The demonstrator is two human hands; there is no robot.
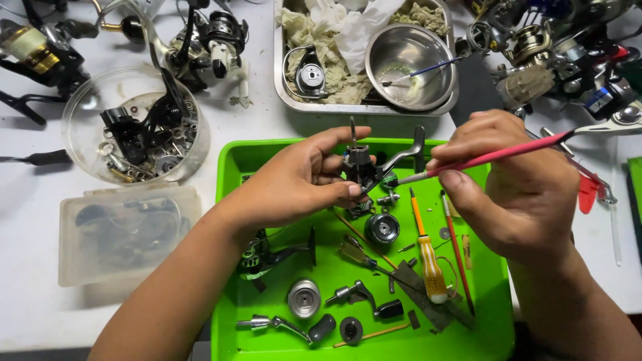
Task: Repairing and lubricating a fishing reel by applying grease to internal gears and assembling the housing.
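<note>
A fishing-reel repair workbench: dismantled reels (207, 40) crowd the white bench's (40, 307) far edge, loose parts fill a green tray (491, 294) and clear tub (83, 107).

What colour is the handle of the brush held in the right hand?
Red, seen in the head view: the brush in the right hand has a red handle.

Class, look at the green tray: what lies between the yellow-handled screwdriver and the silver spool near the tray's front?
In the head view, between the yellow-handled screwdriver and the silver spool on the green tray lies a silver crank handle with a black knob.
</note>
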